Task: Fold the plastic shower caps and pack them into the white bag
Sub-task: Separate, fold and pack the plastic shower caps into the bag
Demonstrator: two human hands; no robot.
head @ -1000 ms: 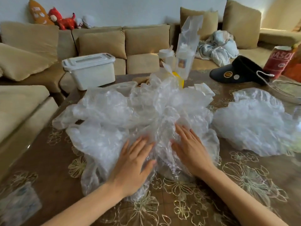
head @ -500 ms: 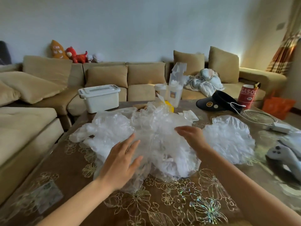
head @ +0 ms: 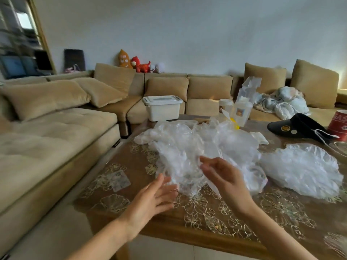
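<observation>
Our left hand, fingers spread, reaches the near fringe of the shower caps heaped mid-tabletop. Our right hand is loosely open against them; we cannot tell whether it touches.

A home living room: a tan corner sofa with cushions, plush toys, coffee table.

Two bare hands and forearms of one person, seen from the wearer's own viewpoint. The left hand and right hand are uncovered, with slim fingers. The fingertips are smeared by motion blur, so nail detail cannot be made out. The left arm and right arm are bare from the wrist down to the bottom edge of the view.
</observation>
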